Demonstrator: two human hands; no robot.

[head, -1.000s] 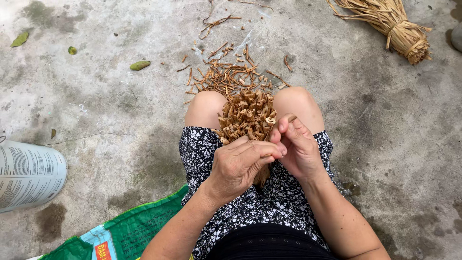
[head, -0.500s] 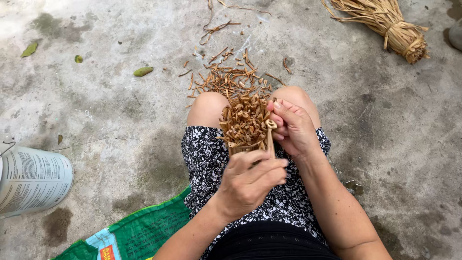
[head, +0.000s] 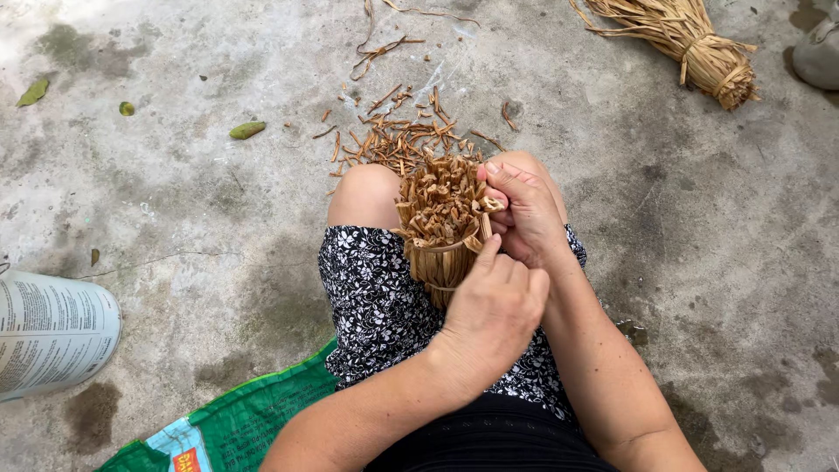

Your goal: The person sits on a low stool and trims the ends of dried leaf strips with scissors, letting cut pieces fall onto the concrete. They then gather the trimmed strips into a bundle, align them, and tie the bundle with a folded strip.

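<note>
A bundle of cut straw stalks stands upright between the person's knees, its cut ends facing up and a straw band wound around its lower part. The left hand is curled closed around the bundle's near side, thumb raised against the band. The right hand sits just right of the bundle, its fingers pinching a strip at the top edge. Beyond the bundle, straw scraps litter the concrete floor. Far right of it lies a second tied straw sheaf; left lies a white printed sack, contents not visible.
</note>
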